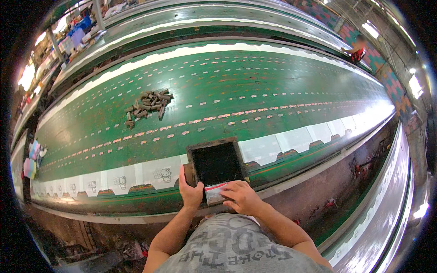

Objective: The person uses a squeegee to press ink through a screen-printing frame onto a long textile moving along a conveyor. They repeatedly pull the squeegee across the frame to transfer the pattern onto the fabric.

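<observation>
A screen printing frame (215, 164) with dark mesh and a worn rim lies over the row of white fabric pieces (273, 148) along the near edge of a long green table. My left hand (190, 191) grips the frame's near left side, thumb inward and fingers along the outside. At the near end, my right hand (241, 196) is bent over a pale strip with a red line, its fingers curled down on the frame. Whether a tool is under those fingers is hidden. Left of the frame, several pieces carry a dark outlined cartoon figure (165, 175).
A heap of short dark blocks (148, 105) rests on the green table (218, 86), whose surface has rows of small printed marks. More long tables stand beyond and at right. A person in red (358, 53) is at the far right. Colourful bundles (32, 159) sit at the left end.
</observation>
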The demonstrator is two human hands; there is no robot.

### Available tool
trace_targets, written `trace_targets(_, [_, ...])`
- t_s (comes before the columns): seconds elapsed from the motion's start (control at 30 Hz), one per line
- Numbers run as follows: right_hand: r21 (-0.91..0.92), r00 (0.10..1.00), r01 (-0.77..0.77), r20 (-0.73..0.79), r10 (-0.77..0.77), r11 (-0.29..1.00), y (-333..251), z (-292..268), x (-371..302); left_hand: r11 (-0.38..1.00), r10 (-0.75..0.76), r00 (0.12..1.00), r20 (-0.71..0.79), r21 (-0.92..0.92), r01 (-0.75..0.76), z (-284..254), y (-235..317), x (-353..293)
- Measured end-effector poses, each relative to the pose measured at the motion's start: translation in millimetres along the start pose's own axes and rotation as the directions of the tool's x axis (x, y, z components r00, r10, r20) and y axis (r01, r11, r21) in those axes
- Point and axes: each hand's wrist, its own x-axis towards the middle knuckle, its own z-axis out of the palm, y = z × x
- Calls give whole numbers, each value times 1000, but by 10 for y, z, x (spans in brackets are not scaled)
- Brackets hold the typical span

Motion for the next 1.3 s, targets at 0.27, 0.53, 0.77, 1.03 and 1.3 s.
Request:
trace_targets(0.27, [387, 827, -350, -299, 476, 853, 549, -135, -649, 998, 46, 997, -54, -28, -48, 251, 417, -83])
trace_targets(0.53, [357, 822, -332, -345, 453, 873, 1178, -579, -1298, 996, 94, 995, -39, -10, -94, 1289, 643, -337])
trace_targets(0.77, [234, 865, -289, -351, 357, 929, 1679, -1110, -1652, 993, 98, 993, -69, -52, -102, 2089, 755, -520])
trace_targets(1.03, [-35, 992, 50, -116, -53, 998, 1622, -1494, -1395, 983, 18, 998, -63, -179, -29, 2337, 886, -575])
trace_targets(1.3, [-224, 981, 181, 115, -159, 958, 1735, -1487, -1040, 984, -32, 999, -37, -179, 25, 2370, 700, -542])
